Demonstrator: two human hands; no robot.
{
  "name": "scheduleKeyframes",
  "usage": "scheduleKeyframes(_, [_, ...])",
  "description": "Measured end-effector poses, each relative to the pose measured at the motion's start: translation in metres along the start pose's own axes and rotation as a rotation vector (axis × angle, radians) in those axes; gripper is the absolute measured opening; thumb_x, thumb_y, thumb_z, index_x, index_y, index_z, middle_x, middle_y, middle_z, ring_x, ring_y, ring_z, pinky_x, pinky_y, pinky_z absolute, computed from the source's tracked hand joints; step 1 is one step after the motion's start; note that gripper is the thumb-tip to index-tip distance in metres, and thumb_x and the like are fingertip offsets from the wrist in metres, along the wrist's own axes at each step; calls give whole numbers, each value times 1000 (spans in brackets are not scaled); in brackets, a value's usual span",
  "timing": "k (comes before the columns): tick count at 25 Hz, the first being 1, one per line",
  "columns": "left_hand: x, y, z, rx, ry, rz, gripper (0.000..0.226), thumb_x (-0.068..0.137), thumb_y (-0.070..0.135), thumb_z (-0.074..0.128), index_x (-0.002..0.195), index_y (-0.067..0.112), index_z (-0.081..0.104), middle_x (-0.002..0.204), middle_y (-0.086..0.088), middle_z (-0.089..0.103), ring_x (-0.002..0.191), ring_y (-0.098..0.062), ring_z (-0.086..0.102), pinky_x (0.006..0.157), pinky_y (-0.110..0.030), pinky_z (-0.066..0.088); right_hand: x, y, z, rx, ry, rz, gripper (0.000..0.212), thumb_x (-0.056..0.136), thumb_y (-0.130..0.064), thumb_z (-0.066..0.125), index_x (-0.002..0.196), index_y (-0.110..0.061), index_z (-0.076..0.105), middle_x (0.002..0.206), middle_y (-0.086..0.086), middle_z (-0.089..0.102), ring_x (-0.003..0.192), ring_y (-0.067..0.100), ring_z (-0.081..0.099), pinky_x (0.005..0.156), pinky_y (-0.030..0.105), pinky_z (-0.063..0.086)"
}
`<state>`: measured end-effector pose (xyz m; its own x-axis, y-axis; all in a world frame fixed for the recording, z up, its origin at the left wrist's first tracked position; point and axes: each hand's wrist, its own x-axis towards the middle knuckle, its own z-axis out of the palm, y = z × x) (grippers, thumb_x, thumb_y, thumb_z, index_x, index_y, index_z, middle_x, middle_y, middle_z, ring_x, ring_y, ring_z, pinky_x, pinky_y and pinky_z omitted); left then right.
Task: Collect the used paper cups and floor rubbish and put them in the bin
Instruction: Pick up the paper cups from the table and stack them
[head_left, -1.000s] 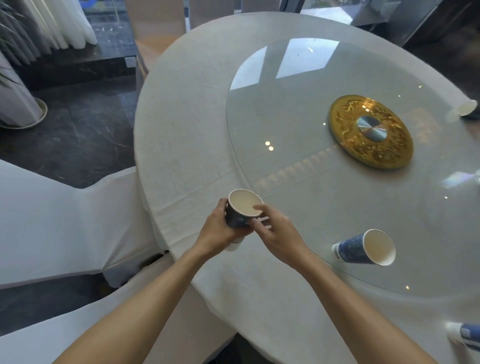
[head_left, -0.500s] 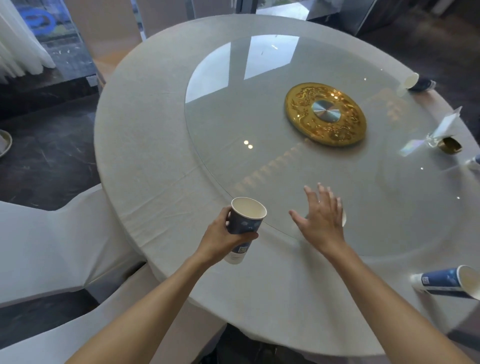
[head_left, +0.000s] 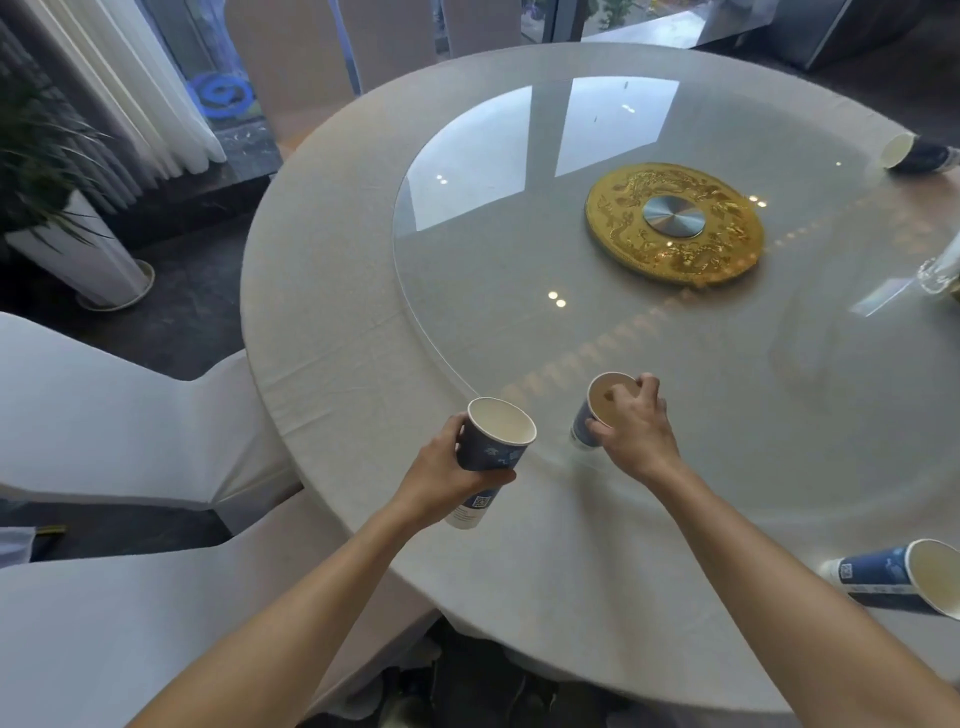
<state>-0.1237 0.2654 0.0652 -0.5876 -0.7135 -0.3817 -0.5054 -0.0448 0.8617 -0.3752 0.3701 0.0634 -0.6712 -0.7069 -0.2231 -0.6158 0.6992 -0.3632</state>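
Observation:
My left hand (head_left: 447, 480) grips a blue and white paper cup (head_left: 493, 452) upright above the near edge of the round table (head_left: 322, 291). My right hand (head_left: 631, 426) holds a second blue paper cup (head_left: 597, 410) by its rim, just over the glass turntable (head_left: 519, 249), its mouth tipped toward me. A third cup (head_left: 898, 574) lies on its side at the near right of the table. A fourth cup (head_left: 914, 153) lies on its side at the far right edge. No bin is in view.
A gold disc (head_left: 675, 223) sits at the turntable's centre. A clear glass object (head_left: 937, 270) stands at the right edge. White-covered chairs (head_left: 104, 405) stand close on my left, and a potted plant (head_left: 67, 228) is on the dark floor beyond them.
My right hand left the first cup, reached right across the glass and closed on the second cup that lay on its side, lifting it. The left hand kept its cup.

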Motion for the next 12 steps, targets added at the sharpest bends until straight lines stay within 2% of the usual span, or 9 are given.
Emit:
scheduleKeyframes(5, [-31,-5,28,36,36,-23,70,66,28,96,125,35,58,110,19,68,102,-6,71,83,-34,62,-10,14,-3,116,-8,-7,55,86,-41,70,131,-10,57,140,17,37,127,40,43,101,43,44])
scheduleKeyframes(7, [-34,-5,36,64,29,-24,70,65,27,97,123,36,58,111,17,69,102,-10,71,82,-31,61,-19,23,-9,174,22,12,56,86,-42,71,132,-12,56,139,18,43,126,38,44,101,42,42])
scheduleKeyframes(12, [-25,2,54,191,-59,47,78,68,19,91,136,27,55,118,9,65,108,-15,65,80,-22,50,-49,37,-51,416,276,55,67,82,-47,73,137,-19,48,130,7,49,117,28,51,94,43,51])
